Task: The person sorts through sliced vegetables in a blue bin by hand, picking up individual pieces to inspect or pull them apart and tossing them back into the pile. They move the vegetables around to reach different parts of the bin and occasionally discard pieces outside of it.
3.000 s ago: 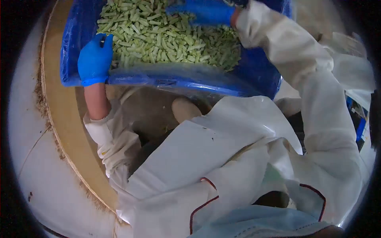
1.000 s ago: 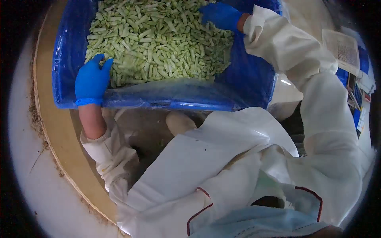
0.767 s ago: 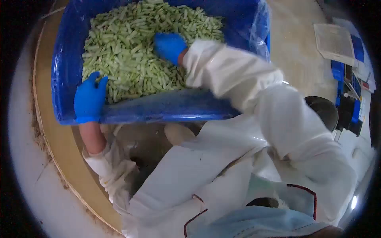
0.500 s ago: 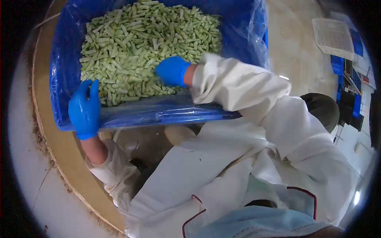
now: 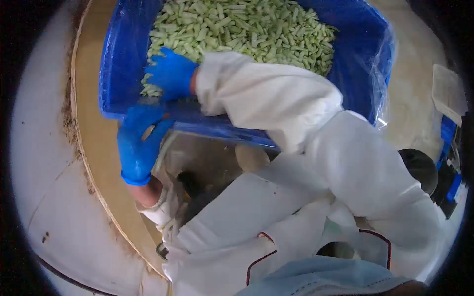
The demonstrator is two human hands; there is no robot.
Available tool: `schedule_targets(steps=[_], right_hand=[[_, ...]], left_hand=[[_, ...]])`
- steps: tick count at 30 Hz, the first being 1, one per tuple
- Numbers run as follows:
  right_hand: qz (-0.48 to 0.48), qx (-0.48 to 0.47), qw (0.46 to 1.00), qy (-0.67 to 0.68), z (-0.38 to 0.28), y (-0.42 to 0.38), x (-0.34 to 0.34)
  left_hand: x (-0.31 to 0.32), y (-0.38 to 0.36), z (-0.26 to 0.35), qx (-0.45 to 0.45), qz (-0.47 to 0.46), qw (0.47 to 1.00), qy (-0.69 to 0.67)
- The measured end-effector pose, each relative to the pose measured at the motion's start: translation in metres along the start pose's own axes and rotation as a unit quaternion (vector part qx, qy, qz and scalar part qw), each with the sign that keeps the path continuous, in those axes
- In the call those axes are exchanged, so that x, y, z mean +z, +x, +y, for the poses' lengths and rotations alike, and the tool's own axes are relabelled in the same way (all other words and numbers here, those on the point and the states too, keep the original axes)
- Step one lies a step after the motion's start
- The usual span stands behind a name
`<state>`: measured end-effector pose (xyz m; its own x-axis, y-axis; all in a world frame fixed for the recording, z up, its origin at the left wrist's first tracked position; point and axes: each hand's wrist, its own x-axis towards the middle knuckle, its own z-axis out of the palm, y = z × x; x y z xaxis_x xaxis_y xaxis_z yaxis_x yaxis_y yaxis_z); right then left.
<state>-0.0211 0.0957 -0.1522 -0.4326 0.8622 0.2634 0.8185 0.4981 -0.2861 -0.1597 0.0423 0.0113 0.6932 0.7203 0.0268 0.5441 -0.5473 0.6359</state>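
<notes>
Cut pale-green vegetable pieces [image 5: 247, 34] lie heaped in a blue crate [image 5: 116, 59] lined with clear plastic film [image 5: 377, 93]. My right hand [image 5: 173, 75], in a blue glove, reaches over the near left part of the heap. Its fingers are apart and touch pieces at the edge, with a few pieces showing below them. At the crate's near left corner is my left hand [image 5: 138, 145], also gloved in blue. Its fingers and thumb curl together at the rim, on the film's edge; exactly how much film they pinch is hidden.
A tan board edge [image 5: 94, 148] curves along the left, beside a white surface [image 5: 44, 163]. My white apron [image 5: 256, 197] is close to the crate's near side. At the far right are a pale crate [image 5: 448, 91] and a dark rounded object [image 5: 419, 170].
My right hand has swept left across the heap toward the crate's near left corner. My left hand has curled in at the rim. The view has shifted, so the crate appears farther right and higher.
</notes>
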Motion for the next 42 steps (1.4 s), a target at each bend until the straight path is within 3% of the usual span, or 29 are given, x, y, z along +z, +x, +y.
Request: schedule_targets(steps=[4,5,8,11,13,15,17,18,19,20,21,23,26,29,30,32,35,38,39,42], right_hand=[[-0.144,-0.075,0.985,-0.056,0.015,-0.072,-0.055],[-0.139,-0.097,0.984,-0.050,0.024,-0.095,-0.067],[-0.239,-0.061,0.966,-0.075,0.069,-0.145,-0.096],[-0.333,0.077,0.927,-0.153,0.113,-0.189,-0.114],[-0.296,0.119,0.900,-0.297,0.120,-0.198,-0.128],[-0.322,0.178,0.901,-0.230,0.116,-0.175,-0.151],[-0.138,0.074,0.983,-0.099,0.091,-0.146,-0.134],[-0.189,0.077,0.978,-0.042,0.067,-0.114,-0.124],[-0.074,-0.005,0.997,-0.001,0.049,-0.097,-0.096],[-0.081,0.003,0.993,0.081,0.027,-0.070,-0.072],[0.042,-0.046,0.989,0.133,0.008,-0.058,-0.054],[0.050,0.011,0.985,0.165,-0.015,-0.043,0.015],[-0.047,-0.035,0.986,0.154,-0.006,-0.075,-0.024],[-0.233,-0.004,0.912,0.337,0.022,-0.170,-0.046],[-0.181,-0.063,0.961,0.201,0.035,-0.212,-0.044],[-0.163,-0.170,0.963,0.133,0.058,-0.255,-0.062],[-0.312,-0.037,0.949,0.038,0.055,-0.256,-0.089],[-0.383,0.096,0.907,-0.148,0.051,-0.215,-0.127],[-0.298,0.100,0.936,-0.158,0.057,-0.210,-0.119],[-0.168,0.128,0.977,0.025,0.048,-0.177,-0.089]], left_hand=[[-0.001,0.006,-0.006,-0.051,-0.007,0.998,-0.044],[0.000,0.006,-0.005,-0.072,-0.006,0.995,-0.065],[0.005,0.002,-0.010,-0.073,0.007,0.993,-0.093],[0.005,0.001,-0.011,-0.033,0.019,0.995,-0.091],[0.005,0.001,-0.011,-0.030,0.019,0.995,-0.091],[0.006,0.005,-0.009,-0.030,0.008,0.996,-0.084],[0.004,0.007,-0.009,-0.032,-0.008,0.997,-0.066],[0.004,0.008,-0.008,-0.026,-0.004,0.998,-0.054],[0.004,0.007,-0.008,-0.019,-0.001,0.999,-0.041],[0.005,0.008,-0.007,-0.011,0.003,0.999,-0.031],[0.008,0.008,-0.004,-0.020,0.010,0.999,-0.039],[0.011,0.008,-0.001,-0.042,0.025,0.997,-0.055],[0.009,0.006,-0.005,-0.028,0.019,0.998,-0.043],[0.009,0.008,-0.008,-0.030,0.005,0.998,-0.045],[0.009,0.009,-0.009,-0.040,0.005,0.998,-0.048],[0.011,0.010,-0.012,-0.056,-0.005,0.997,-0.055],[0.010,0.009,-0.009,-0.078,-0.001,0.995,-0.064],[0.012,0.008,-0.012,-0.048,0.015,0.997,-0.062],[0.012,0.008,-0.012,-0.064,0.010,0.995,-0.071],[0.013,0.010,-0.011,-0.083,-0.002,0.993,-0.089]])
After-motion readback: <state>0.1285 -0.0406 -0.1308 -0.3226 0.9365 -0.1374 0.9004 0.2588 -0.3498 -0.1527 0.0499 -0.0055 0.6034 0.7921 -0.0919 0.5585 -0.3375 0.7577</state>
